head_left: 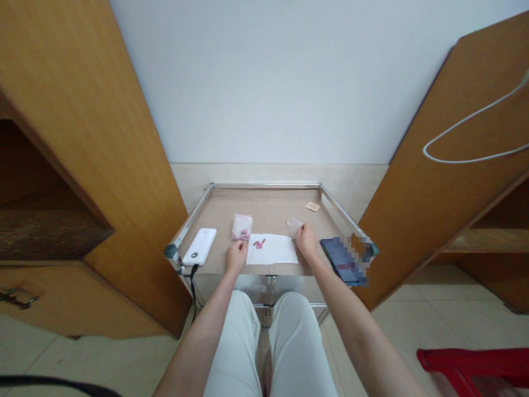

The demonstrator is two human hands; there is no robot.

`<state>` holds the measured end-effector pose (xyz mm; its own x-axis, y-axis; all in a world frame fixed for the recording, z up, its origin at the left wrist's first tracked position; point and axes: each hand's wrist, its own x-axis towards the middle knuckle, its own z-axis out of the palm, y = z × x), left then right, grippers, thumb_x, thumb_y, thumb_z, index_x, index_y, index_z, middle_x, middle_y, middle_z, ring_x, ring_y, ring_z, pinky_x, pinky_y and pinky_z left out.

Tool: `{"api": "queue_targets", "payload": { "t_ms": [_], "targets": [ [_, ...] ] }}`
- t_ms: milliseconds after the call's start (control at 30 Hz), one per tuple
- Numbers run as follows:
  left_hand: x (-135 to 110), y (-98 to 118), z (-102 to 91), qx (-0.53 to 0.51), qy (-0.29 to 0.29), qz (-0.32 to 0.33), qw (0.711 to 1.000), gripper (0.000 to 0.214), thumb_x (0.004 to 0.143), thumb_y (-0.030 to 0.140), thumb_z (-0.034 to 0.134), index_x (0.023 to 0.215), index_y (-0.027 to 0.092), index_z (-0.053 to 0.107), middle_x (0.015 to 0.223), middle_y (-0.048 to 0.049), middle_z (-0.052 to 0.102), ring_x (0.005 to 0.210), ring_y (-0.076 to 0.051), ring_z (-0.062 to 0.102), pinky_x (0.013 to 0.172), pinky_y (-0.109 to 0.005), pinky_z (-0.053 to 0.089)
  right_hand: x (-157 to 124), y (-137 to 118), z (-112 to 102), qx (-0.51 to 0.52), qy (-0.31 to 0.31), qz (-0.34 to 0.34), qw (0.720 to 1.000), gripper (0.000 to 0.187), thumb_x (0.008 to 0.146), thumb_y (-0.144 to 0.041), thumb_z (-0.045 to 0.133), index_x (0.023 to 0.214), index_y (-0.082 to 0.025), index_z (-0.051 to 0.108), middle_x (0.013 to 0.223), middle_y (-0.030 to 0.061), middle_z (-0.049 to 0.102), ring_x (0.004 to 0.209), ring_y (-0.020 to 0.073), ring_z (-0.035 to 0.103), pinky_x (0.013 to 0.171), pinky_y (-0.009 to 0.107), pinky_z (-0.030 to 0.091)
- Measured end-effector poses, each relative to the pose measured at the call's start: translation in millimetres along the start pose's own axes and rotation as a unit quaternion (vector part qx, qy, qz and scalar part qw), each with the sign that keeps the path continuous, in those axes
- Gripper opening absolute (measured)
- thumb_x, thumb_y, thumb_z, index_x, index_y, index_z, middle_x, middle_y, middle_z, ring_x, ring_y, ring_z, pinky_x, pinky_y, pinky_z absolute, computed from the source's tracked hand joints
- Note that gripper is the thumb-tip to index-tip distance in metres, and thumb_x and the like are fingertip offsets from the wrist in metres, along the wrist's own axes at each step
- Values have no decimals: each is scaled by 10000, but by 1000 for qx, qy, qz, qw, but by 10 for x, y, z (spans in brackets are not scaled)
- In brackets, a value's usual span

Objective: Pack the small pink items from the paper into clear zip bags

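Pinching a translucent film point(293, 225): your right hand point(306, 241), fingers closed on the film's right-hand edge, at the right end of the white sheet point(275, 252). Drawn together at the lower edge of the pink-patterned packet point(242, 225): the fingers of your left hand point(236, 257); whether they grip or merely touch it, this view cannot tell. Sheet, paper or cloth: laid on the desk point(268, 212) between your two hands, bearing a pink-and-brown motif point(259, 243) near its left end, print or loose pieces too small to tell. White device point(200, 246): left side, black cable point(193, 281) running over the near edge. Phone point(341, 259): right near corner, beside your right forearm. Tan card point(313, 206): far right. Hazards, as judged: film, thin and light, liable to crease or slip should your pinch loosen; sheet apt to skew if your left fingers or wrist drag its near edge; phone open to a nudge off the corner should your right forearm swing outward; device exposed to a pull if your left arm catches its cable.
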<state>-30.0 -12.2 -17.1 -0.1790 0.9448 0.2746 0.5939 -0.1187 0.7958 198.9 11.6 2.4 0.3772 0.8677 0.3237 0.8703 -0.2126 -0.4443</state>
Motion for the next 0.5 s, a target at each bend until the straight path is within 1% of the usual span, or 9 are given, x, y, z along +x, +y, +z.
{"api": "queue_targets", "payload": {
  "t_ms": [133,267,333,400,433,500],
  "targets": [
    [1,6,-6,3,1,-1,1000,310,715,325,360,451,172,419,415,26,421,459,-90,402,474,-198,257,27,61,5,77,82,15,994,267,803,-209,286,823,-107,532,809,134,590,745,196,543,654,279,361],
    [-6,6,-13,-1,4,0,1000,307,713,326,364,453,174,425,411,24,428,454,-91,403,467,-200,254,73,85,-10,159,167,21,973,273,778,-225,316,801,-98,557,806,138,585,764,194,521,711,298,362],
    [-9,4,-13,-4,4,0,1000,308,716,327,366,455,175,428,411,23,434,452,-92,407,466,-201,255,96,73,-30,207,203,37,956,277,765,-249,343,791,-96,571,808,141,584,780,197,516,735,309,362],
    [-10,-3,-6,-6,5,1,1000,310,719,324,370,452,176,425,411,22,438,453,-94,414,465,-201,260,102,33,-46,272,226,60,934,292,749,-294,383,781,-88,587,816,144,587,790,199,518,748,317,367],
    [-8,-9,0,-9,7,2,1000,310,721,323,372,454,176,425,416,20,441,456,-95,418,466,-201,265,92,0,-51,311,227,70,920,305,737,-321,408,775,-84,596,818,144,592,792,199,521,751,319,371],
    [-1,-25,15,-27,16,-1,1000,286,726,328,380,491,177,446,444,18,464,468,-96,435,472,-199,281,35,-94,-55,397,209,86,890,336,703,-374,462,763,-79,611,818,138,604,790,198,532,750,324,383]
  ]
}}
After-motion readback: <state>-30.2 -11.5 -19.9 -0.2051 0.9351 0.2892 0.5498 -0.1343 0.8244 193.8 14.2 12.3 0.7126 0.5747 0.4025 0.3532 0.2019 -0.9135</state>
